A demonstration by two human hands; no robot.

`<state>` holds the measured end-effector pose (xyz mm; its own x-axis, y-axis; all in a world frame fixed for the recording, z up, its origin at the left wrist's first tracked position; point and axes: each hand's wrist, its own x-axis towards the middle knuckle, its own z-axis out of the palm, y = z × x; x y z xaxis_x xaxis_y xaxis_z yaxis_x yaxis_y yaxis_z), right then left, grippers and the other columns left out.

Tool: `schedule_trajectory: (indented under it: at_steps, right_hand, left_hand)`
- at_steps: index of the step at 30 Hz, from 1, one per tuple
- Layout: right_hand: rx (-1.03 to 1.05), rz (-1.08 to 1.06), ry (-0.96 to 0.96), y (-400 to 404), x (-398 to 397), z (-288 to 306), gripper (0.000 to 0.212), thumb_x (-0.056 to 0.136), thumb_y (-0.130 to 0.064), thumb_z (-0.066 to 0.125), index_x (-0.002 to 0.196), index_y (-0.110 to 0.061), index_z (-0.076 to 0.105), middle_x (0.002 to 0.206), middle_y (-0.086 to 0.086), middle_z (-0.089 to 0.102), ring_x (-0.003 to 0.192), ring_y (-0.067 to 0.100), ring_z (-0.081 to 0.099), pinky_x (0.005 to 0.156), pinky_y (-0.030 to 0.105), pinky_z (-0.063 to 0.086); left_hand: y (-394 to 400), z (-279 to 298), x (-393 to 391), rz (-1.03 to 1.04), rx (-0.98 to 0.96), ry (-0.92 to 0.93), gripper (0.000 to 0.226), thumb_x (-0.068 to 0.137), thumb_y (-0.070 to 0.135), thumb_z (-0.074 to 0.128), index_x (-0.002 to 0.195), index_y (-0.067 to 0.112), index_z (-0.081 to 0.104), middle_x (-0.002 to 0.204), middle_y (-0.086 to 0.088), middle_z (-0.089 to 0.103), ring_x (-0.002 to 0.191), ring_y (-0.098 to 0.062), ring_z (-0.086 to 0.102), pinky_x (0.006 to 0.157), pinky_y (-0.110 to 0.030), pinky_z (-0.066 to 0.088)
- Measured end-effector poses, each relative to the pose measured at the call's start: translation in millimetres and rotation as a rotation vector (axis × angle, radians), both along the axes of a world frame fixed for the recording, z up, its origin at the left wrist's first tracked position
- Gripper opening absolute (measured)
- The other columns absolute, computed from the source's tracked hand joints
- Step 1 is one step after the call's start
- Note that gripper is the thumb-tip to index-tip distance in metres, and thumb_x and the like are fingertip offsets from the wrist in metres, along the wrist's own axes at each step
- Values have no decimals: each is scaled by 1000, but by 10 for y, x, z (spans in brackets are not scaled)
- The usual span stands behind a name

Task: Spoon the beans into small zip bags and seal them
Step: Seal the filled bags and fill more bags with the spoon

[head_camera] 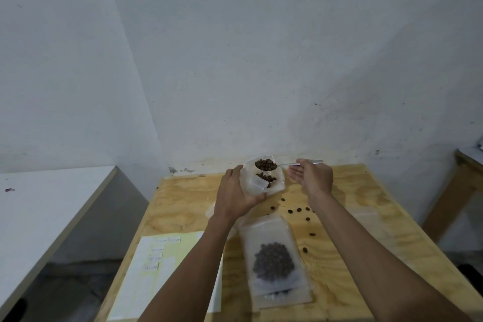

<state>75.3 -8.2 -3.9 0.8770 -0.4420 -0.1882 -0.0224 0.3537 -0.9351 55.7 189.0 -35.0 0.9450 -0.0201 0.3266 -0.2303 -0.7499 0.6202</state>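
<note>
Filled bag lies nearest; right-hand fingers pinch spoon, left-hand fingers grip bag.

The table is bare plywood, pale and matt, its grain swirling in darker loops toward the left edge. The spoon is polished metal, the handle glinting. The zip bag held near the far edge is thin frosted plastic, translucent with a soft sheen; the filled bag lying nearer the front edge is the same cloudy film, creased at its borders. The beans on the spoon look dark brown and dull. By the front left corner lies smooth matt paper, white over pale yellow. The wall behind is rough, chalky painted plaster
</note>
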Motion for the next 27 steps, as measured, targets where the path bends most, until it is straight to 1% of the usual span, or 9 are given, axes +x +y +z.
schedule_trajectory:
  at_steps: [5,8,10,13,16,18,20,23,27]
  right_hand:
    - [-162,105,-25,98,-95,20,10,93,-3,63,93,3,71,79,19,76,72,29,77,63,30,62]
    - [-325,206,-96,152,-163,-28,13,97,-6,61,97,2,72,80,18,75,72,27,77,66,32,63]
    - [-364,225,-161,177,-194,-40,14,99,-8,61,98,1,72,81,17,76,72,27,77,67,32,63]
    - [-329,150,-236,187,-202,-31,13,99,-11,62,95,-5,73,80,15,76,73,25,77,67,31,63]
    - [-305,-27,-208,152,-129,-103,13,99,-13,64,89,-15,72,80,11,77,74,22,77,71,36,63]
    - [-344,-86,-163,124,-68,-195,13,99,-13,62,92,-14,73,82,10,77,75,22,77,75,41,64]
    - [-399,-81,-89,116,-29,-297,16,100,-10,60,102,-6,75,86,10,77,77,22,77,80,44,64]
    - [-456,-51,-34,123,-4,-450,16,99,-8,61,103,-4,76,82,8,76,77,22,76,81,47,63]
    - [-458,20,-21,166,-33,-589,14,97,-6,64,98,-6,77,76,2,75,74,19,76,81,45,64]
  left_hand:
    - [-35,65,-13,23,-14,0,123,55,84,59,147,4,42,141,-9,54,130,-25,48,104,-35,41]
    - [-42,65,-7,13,-18,4,122,55,85,58,146,5,43,141,-8,54,130,-24,49,102,-32,40]
    - [-31,53,-7,5,-24,12,122,55,86,59,146,6,43,141,-7,53,130,-23,48,103,-32,40]
    - [-14,32,-6,17,-21,-1,118,55,84,58,142,4,47,134,-8,56,125,-25,51,101,-32,40]
    - [19,57,1,44,-18,-13,114,53,81,58,135,2,52,127,-8,59,118,-26,53,94,-28,37]
    - [42,73,19,43,-27,25,112,55,79,67,137,3,50,130,-7,58,120,-25,53,97,-31,40]
    - [56,64,58,49,-58,70,106,61,68,82,141,7,48,135,-6,56,122,-25,53,100,-38,46]
    - [45,54,122,51,-113,125,107,57,72,82,139,14,47,132,-4,58,111,-24,62,86,-46,58]
    - [-19,48,187,29,-155,195,103,55,72,83,135,16,50,123,-2,65,96,-20,70,78,-42,60]
